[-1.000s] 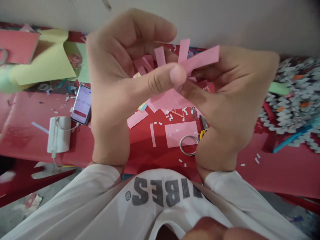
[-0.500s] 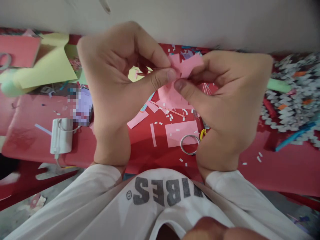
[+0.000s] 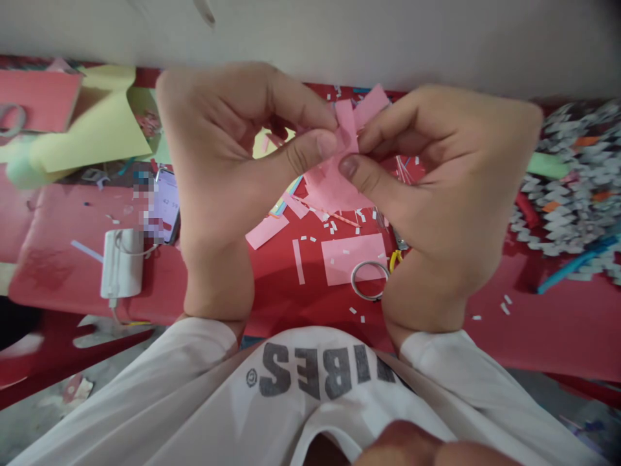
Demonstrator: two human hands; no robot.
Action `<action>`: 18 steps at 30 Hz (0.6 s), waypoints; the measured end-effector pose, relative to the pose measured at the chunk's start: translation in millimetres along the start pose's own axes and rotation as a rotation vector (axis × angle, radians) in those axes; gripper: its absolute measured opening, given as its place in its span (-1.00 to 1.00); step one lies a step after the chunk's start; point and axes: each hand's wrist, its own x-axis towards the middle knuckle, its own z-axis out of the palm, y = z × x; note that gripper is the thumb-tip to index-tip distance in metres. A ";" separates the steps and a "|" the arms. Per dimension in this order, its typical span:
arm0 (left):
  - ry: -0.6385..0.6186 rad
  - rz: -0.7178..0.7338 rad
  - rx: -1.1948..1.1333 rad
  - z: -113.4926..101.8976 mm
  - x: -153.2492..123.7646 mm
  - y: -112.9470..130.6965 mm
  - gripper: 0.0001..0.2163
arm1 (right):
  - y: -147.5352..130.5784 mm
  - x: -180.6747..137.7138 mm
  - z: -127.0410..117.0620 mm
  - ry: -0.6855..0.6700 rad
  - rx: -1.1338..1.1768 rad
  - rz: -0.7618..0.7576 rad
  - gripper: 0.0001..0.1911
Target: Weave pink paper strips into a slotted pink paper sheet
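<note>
My left hand (image 3: 228, 168) and my right hand (image 3: 436, 188) are raised close together above a red table (image 3: 533, 330). Both pinch small pink paper strips (image 3: 352, 120) between thumb and fingers. The strips stick up between the fingertips and look folded or crossed over each other. Below the hands on the table lie more pink paper pieces (image 3: 354, 259) and tiny white scraps.
A roll of clear tape (image 3: 369, 280) lies by the pink sheet. A phone (image 3: 165, 204) and a white charger (image 3: 122, 262) sit at the left. Yellow paper (image 3: 97, 129) lies at the back left. A heap of folded paper chains (image 3: 567, 188) fills the right.
The long pink strips that stuck out a second ago are now drawn in between my fingertips. Both hands have dropped slightly and closed tighter together.
</note>
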 end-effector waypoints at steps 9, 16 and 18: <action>0.037 -0.085 0.086 0.3 3.5 11.5 -0.88 | 15.1 4.1 5.5 0.022 0.217 0.056 -0.81; -0.002 -0.264 0.150 6.3 1.7 22.7 -0.89 | 8.8 5.3 11.8 0.114 0.259 0.096 -0.83; 0.001 -0.306 0.189 6.8 2.0 26.2 -0.88 | 7.1 5.2 10.4 0.089 0.224 0.118 -0.82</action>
